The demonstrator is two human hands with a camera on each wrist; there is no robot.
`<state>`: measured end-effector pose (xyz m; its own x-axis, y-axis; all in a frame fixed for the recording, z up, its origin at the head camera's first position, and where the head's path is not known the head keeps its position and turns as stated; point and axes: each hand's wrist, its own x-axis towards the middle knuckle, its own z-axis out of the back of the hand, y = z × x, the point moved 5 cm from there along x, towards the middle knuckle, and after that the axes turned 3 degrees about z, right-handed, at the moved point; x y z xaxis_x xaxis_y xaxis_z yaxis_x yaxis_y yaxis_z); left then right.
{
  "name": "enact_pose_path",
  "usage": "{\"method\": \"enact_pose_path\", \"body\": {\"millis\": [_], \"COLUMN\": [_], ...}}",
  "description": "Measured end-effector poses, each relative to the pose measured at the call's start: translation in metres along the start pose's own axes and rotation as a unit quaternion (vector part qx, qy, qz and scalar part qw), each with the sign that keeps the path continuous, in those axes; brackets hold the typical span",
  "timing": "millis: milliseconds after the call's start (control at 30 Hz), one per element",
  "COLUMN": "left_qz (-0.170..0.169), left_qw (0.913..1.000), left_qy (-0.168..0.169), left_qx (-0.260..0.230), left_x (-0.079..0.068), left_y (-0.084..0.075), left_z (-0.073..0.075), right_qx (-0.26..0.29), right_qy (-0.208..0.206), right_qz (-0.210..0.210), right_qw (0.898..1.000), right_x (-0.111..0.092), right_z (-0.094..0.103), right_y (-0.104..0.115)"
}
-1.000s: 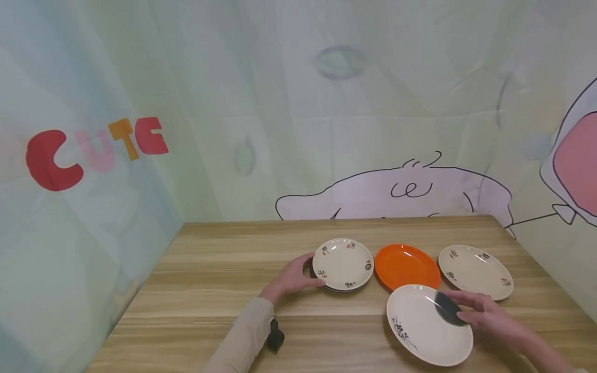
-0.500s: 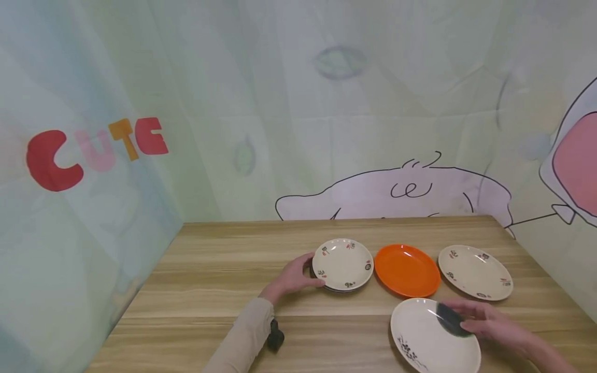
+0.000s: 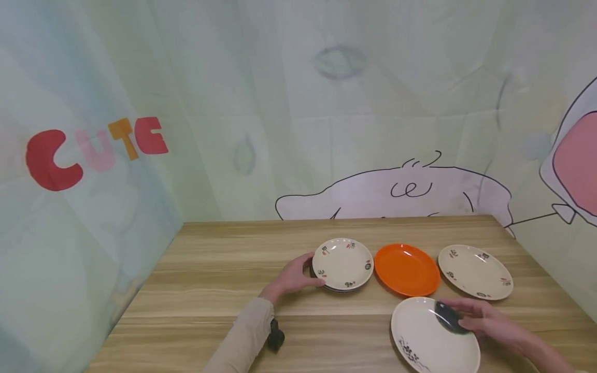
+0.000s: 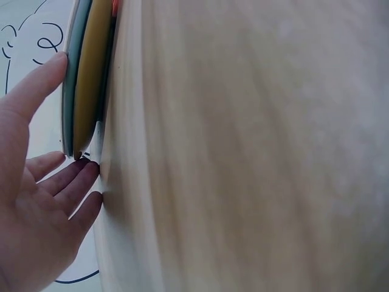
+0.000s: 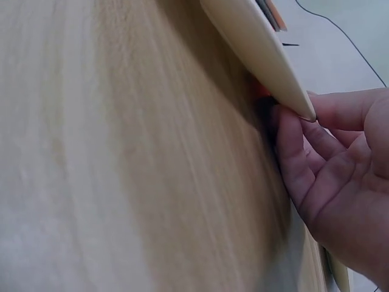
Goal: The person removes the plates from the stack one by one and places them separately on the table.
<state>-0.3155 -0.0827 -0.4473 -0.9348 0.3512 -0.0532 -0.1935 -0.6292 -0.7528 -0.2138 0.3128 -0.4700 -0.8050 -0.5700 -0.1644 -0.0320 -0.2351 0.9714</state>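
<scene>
My right hand (image 3: 489,322) pinches the rim of a white plate (image 3: 434,344) with a dark green patch and dark floral print. In the right wrist view the thumb lies over the rim and fingers are beneath; the plate (image 5: 258,52) is tilted, its held edge off the table. My left hand (image 3: 293,277) is at the left side of a stack of small plates, topped by a cream plate (image 3: 342,264) with red and black marks. In the left wrist view its thumb touches the stack's edge, its fingers loosely spread; a yellow plate (image 4: 91,73) shows lower in the stack.
An orange plate (image 3: 407,270) lies right of the stack, behind the held plate. Further right is a cream oval plate (image 3: 475,272) with small marks. The wooden table (image 3: 210,290) meets a printed curtain (image 3: 280,103) at its back. A dark object (image 3: 275,336) sits at my left wrist.
My right hand has brought the white plate nearer to me and slightly right, baring the orange plate's front edge. My left hand has stayed at the stack.
</scene>
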Motion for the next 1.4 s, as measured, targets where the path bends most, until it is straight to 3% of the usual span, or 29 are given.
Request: {"method": "enact_pose_path", "body": {"millis": [200,367,633,900,1100,1400], "left_qz": [0.001,0.004,0.002,0.007,0.013,0.014], "left_qw": [1.0,1.0,0.9999,0.9999,0.9998,0.9999], "left_qy": [0.001,0.003,0.004,0.002,0.003,0.001], "left_qx": [0.0,0.003,0.012,0.011,0.013,0.01], "left_x": [0.0,0.0,0.0,0.0,0.0,-0.002], "left_y": [0.0,0.0,0.0,0.001,0.001,-0.001], "left_z": [0.0,0.0,-0.001,0.0,0.0,0.001], "right_qx": [-0.033,-0.063,-0.081,-0.108,-0.128,-0.165], "right_qy": [-0.008,-0.037,-0.051,-0.095,-0.103,-0.115], "right_qz": [0.021,0.001,0.002,-0.003,0.049,0.012], "right_qw": [0.999,0.997,0.995,0.99,0.985,0.98], "right_x": [0.0,0.001,0.001,0.001,0.005,0.03], "right_z": [0.001,0.003,0.003,0.007,0.012,0.012], "right_y": [0.003,0.003,0.006,0.009,0.023,0.047]}}
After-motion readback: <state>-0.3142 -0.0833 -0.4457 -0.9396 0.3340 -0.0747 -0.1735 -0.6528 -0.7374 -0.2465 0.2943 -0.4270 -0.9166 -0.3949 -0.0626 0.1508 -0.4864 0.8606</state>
